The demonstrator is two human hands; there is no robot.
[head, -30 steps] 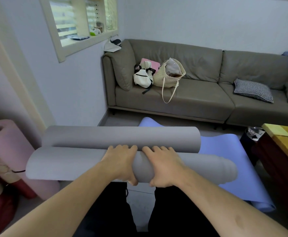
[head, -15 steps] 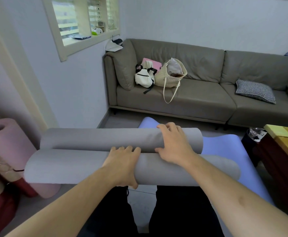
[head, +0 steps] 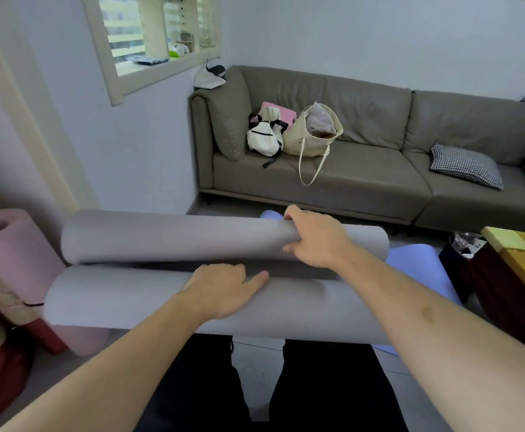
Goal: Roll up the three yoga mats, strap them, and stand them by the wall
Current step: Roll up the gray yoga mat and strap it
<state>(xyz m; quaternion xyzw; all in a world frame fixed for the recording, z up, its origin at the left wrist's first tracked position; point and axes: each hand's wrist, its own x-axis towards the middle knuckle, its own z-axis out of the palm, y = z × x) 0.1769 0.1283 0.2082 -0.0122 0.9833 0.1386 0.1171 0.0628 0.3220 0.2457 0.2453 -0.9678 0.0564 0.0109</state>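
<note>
A grey yoga mat (head: 124,294) lies across my lap, rolled from both ends into two parallel rolls. My left hand (head: 224,288) rests on the near roll with its fingers lying over the top. My right hand (head: 314,238) grips the far roll (head: 161,235), fingers curled over its top and thumb at its near side. A pink rolled mat (head: 12,251) with a black strap leans at the left by the wall. A lavender-blue mat (head: 417,263) lies partly unrolled on the floor behind the grey one.
A grey sofa (head: 379,169) with bags (head: 311,132) and a checked cushion (head: 467,165) stands along the far wall. A dark wooden table (head: 523,266) with a yellow top and a small bin (head: 464,244) are at the right. Red and patterned items sit at the lower left.
My right hand left the near roll, reached onto the far roll and closed round it. The far roll has shifted slightly away from the near one. My left hand stayed on the near roll.
</note>
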